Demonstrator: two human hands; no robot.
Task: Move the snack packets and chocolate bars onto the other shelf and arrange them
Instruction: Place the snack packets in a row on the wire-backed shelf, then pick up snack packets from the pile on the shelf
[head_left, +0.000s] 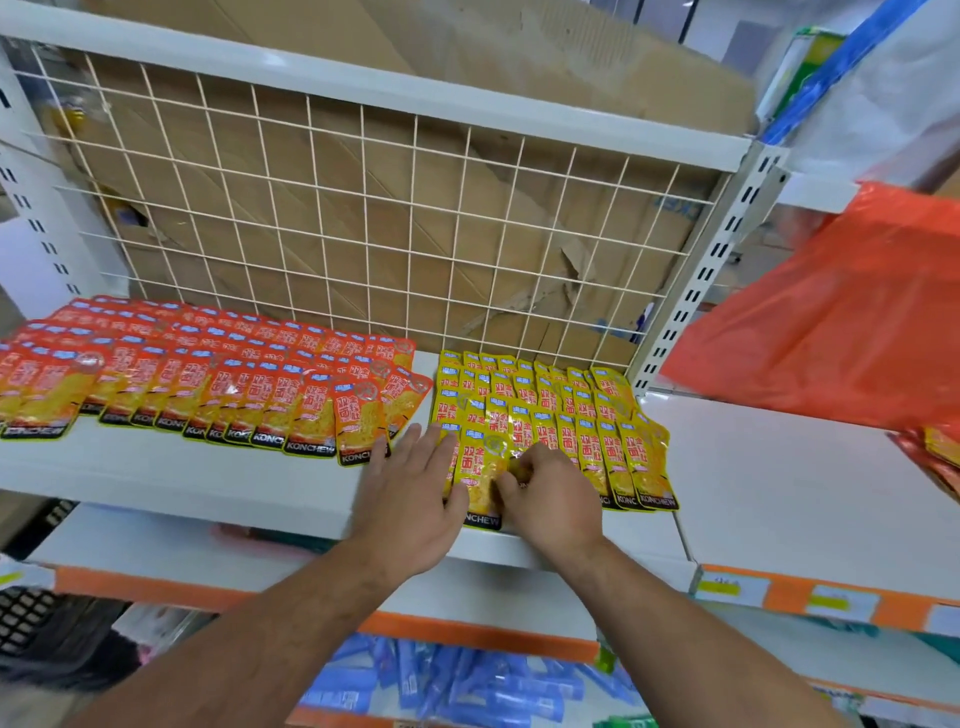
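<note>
The white shelf spans most of the view, and a second white shelf adjoins it on the right at the same height. Behind the first stands a pale wire grid, with flattened, torn cardboard showing through it. An orange plastic bag hangs in from the right edge over the neighbouring shelf, with a few packets showing just below it.

The orange snack packets lie flat in overlapping rows on the left half of the shelf, from the grid forward. The yellow snack packets form a smaller block of overlapping rows to their right, separated from them by a narrow strip of bare shelf. Its front row reaches the shelf's front edge. On a lower shelf, blue packets lie in a loose heap.

Both forearms reach up from the bottom of the view. The left hand lies flat with straight, spread fingers, its grip loose and holding nothing. Its fingertips rest at the left border of the yellow block, beside the nearest orange packet. The right hand sits on the front row with fingers curled, its grip closed in a pinch on the front yellow packet. That packet's lower end overhangs the shelf edge between the two hands.
</note>
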